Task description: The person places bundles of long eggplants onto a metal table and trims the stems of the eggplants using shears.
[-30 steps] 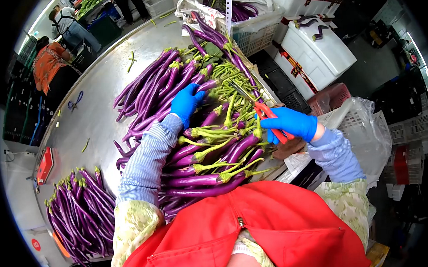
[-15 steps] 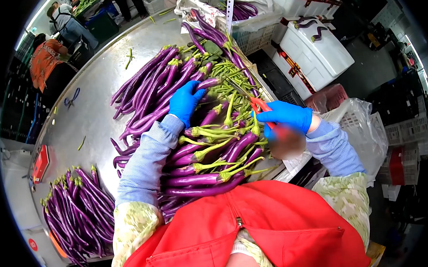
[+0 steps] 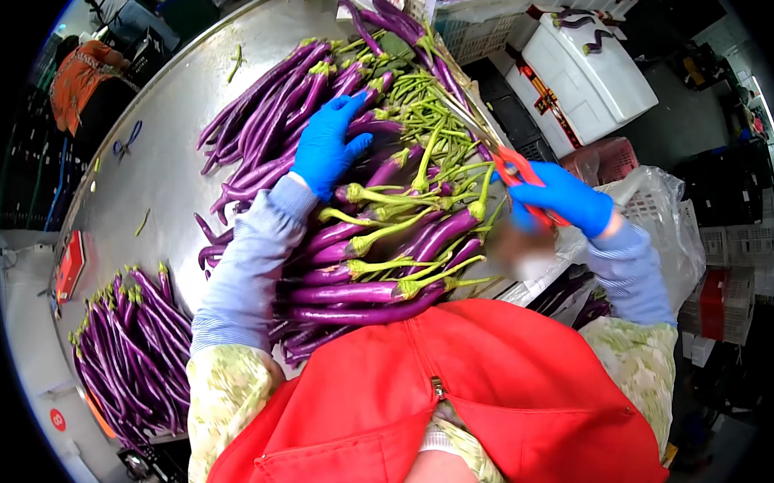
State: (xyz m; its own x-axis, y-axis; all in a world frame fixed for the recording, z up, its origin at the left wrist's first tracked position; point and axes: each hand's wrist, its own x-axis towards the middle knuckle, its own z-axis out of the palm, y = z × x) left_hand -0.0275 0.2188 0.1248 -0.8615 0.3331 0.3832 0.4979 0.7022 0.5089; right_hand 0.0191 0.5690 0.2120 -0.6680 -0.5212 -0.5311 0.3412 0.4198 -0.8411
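My left hand (image 3: 324, 149), in a blue glove, lies over the pile of long purple eggplants (image 3: 368, 291). Its fingers are stretched out and its thumb stands apart. Under the fingertips is an eggplant with a short stem; whether they touch it I cannot tell. My right hand (image 3: 566, 199), also gloved in blue, is closed around the red handles of a pair of scissors (image 3: 522, 179). The blades point up and left, beside a heap of cut green stems (image 3: 433, 110). Several eggplants nearest me have long green stems pointing right.
A second pile of eggplants (image 3: 133, 356) lies at the left of the metal table (image 3: 173, 195). Blue-handled scissors (image 3: 126, 139) and a red box (image 3: 69, 266) lie there too. White foam boxes (image 3: 591, 77) and crates stand to the right. Two people work at the upper left.
My left hand has loosened from an eggplant, its fingers now stretched forward. My right hand has moved right with the scissors, away from the stems. The view has shifted slightly.
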